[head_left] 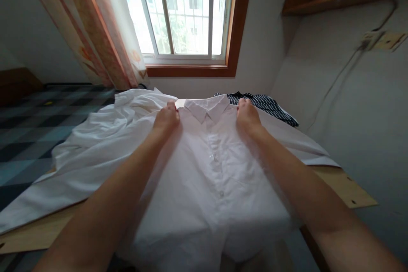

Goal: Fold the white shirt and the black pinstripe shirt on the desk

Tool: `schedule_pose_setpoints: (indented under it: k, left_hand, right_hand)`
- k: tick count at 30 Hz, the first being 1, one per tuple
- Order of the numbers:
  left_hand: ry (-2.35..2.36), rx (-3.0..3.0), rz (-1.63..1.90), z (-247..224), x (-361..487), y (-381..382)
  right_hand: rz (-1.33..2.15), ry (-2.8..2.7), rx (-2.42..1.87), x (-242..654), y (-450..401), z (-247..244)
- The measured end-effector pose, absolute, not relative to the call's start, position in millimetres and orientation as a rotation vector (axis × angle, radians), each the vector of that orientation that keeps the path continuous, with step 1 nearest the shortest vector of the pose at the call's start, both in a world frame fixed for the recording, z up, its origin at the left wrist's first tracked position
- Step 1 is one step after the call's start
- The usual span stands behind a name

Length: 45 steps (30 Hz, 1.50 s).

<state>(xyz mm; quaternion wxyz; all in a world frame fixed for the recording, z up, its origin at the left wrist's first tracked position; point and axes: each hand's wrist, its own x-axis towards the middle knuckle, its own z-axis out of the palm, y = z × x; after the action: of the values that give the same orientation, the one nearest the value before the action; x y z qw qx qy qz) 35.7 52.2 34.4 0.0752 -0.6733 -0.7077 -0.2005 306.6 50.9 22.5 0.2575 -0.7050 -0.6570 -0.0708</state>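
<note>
A white button-up shirt lies front side up, its collar at the far end and its sleeves spread out to both sides. My left hand is closed on the shirt's left shoulder, beside the collar. On the other side of the collar, my right hand grips the right shoulder, fingers curled into the cloth. The lower part of the shirt hangs over the near edge and looks blurred. Both forearms reach forward across the fabric.
Under the shirt is a wooden board. More crumpled white cloth lies at the left, over a checked bedspread. A striped black-and-white garment lies at the back right. A window, curtain and wall socket are beyond.
</note>
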Motion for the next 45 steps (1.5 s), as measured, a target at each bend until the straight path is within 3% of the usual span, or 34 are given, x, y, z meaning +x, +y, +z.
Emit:
schedule_pose_setpoints:
  k: [11,19,25,30,45]
  left_hand:
    - [-2.184,-2.052,-0.354,-21.9,36.1,70.5]
    - [-2.103,-2.187,-0.252,-10.1,75.1,44.2]
    - [-2.084,-2.397,-0.44,-29.2,101.1,27.8]
    - [-2.037,-2.373,-0.549,-45.0,95.2,24.3]
    - [-1.932,-2.571,-0.748,-46.4,85.1,33.8]
  right_hand:
    - [-0.197,-1.914,-2.028,299.7,73.8,-39.7]
    - [-0.116,-2.008,-1.767,283.4,51.4,-6.8]
    - [0.399,-2.082,-1.508,238.3,27.9,-27.2]
    - [0.37,-1.973,-1.514,232.7,22.7,-50.2]
    - [0.451,-1.987,-1.438,238.6,22.8,-54.9]
